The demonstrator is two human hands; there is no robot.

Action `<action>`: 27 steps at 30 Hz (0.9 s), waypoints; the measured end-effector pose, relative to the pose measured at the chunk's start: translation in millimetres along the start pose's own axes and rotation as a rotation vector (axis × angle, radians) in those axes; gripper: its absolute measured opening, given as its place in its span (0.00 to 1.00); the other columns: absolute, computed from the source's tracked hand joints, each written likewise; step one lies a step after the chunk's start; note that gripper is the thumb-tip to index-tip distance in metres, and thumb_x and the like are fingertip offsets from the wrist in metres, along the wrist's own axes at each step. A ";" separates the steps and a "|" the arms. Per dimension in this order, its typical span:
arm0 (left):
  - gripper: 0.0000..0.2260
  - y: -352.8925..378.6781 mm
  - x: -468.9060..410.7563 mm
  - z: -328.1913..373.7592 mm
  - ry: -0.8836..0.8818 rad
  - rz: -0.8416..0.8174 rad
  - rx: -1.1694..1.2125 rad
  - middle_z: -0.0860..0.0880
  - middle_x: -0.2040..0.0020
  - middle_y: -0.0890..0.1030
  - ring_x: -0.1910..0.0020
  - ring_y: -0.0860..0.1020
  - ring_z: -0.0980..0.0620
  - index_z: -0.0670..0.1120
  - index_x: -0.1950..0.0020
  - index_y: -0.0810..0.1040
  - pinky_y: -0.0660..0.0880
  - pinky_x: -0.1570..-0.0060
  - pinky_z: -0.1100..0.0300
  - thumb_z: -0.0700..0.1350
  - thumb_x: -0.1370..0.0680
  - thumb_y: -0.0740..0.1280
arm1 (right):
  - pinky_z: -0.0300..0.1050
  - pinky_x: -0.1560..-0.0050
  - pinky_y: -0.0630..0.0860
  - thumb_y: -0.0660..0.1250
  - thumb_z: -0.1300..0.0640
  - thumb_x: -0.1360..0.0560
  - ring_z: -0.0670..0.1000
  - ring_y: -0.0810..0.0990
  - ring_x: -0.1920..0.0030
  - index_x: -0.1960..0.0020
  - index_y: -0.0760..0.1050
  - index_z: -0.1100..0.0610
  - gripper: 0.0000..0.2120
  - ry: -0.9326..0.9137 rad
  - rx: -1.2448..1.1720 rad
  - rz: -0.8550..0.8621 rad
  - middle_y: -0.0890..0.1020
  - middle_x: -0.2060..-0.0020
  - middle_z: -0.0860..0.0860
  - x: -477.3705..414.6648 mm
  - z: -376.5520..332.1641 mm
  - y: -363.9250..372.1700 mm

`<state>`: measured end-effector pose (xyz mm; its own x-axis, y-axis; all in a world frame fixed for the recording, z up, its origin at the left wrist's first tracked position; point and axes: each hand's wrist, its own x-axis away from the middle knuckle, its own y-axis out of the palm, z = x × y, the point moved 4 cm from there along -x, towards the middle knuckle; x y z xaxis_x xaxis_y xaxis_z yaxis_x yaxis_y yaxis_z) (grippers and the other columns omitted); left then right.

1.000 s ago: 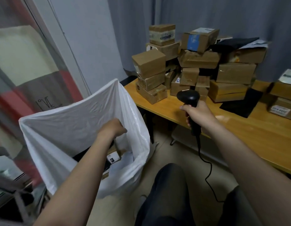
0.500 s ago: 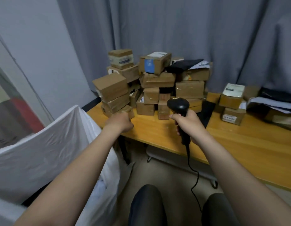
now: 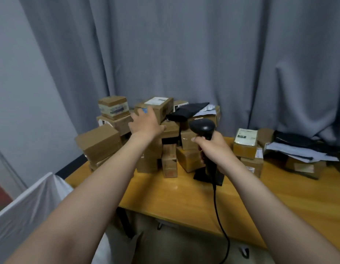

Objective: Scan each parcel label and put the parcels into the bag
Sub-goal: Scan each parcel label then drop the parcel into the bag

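Two bare hands are raised in front of a heap of brown cardboard parcels [image 3: 100, 141] stacked on a wooden table [image 3: 184, 195]. The left hand [image 3: 146, 124] is stretched out to the top of the heap, with its fingers spread and laid flat against the near face of a parcel with a white label [image 3: 161, 107] on its top side. The fingers are not curled round it, and the thumb points off to the right along the lower edge. The right hand [image 3: 213, 149] is closed firmly round the handle of a black scanner [image 3: 202, 126], held upright just to the right of the left hand, with its rounded head turned toward the heap. A black cable [image 3: 217, 204] hangs from the handle below the right hand and drops past the table edge. A black pouch [image 3: 186, 111] lies on the heap just beyond the scanner head. Farther to the right of the right hand stands a small parcel with a pale label [image 3: 245, 137], and beyond it some loose papers [image 3: 296, 152]. The white plastic bag [image 3: 26, 210] sits low and to the left, under the left forearm and well apart from both hands. A grey curtain [image 3: 184, 54] hangs behind everything.
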<state>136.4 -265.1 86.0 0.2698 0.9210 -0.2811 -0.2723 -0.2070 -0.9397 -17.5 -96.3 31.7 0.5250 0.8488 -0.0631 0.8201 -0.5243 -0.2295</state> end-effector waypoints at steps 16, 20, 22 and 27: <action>0.52 26.3 -90.0 -7.6 -0.191 0.076 0.285 0.35 0.18 0.49 0.20 0.52 0.32 0.54 0.20 0.50 0.63 0.26 0.36 0.66 0.33 0.78 | 0.43 0.68 0.77 0.69 0.52 0.18 0.49 0.78 0.71 0.45 0.76 0.55 0.07 -0.015 -0.028 0.011 0.79 0.68 0.52 -44.0 4.0 5.0; 0.50 25.4 -98.1 -13.6 -0.187 0.067 0.346 0.38 0.24 0.61 0.24 0.60 0.34 0.54 0.22 0.54 0.68 0.31 0.38 0.64 0.34 0.79 | 0.42 0.69 0.77 0.69 0.52 0.18 0.49 0.78 0.71 0.44 0.76 0.55 0.07 -0.007 -0.039 0.007 0.79 0.67 0.52 -44.9 6.8 8.4; 0.45 22.4 -94.9 -12.6 -0.165 0.108 0.362 0.38 0.27 0.63 0.27 0.62 0.35 0.52 0.25 0.58 0.71 0.36 0.42 0.61 0.33 0.79 | 0.41 0.69 0.77 0.69 0.52 0.18 0.49 0.78 0.71 0.43 0.76 0.55 0.08 -0.008 -0.037 0.008 0.79 0.66 0.53 -43.4 6.3 8.7; 0.40 -1.4 -71.3 -10.8 -0.105 0.291 0.358 0.37 0.30 0.64 0.32 0.64 0.35 0.48 0.29 0.63 0.72 0.42 0.47 0.58 0.34 0.79 | 0.44 0.67 0.78 0.70 0.52 0.19 0.49 0.79 0.70 0.44 0.75 0.54 0.08 -0.014 -0.057 0.021 0.79 0.65 0.52 -34.8 1.3 5.6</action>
<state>127.4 -334.0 105.2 0.0456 0.8738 -0.4842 -0.6295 -0.3513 -0.6931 -31.4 -128.7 31.3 0.5388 0.8385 -0.0814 0.8211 -0.5443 -0.1719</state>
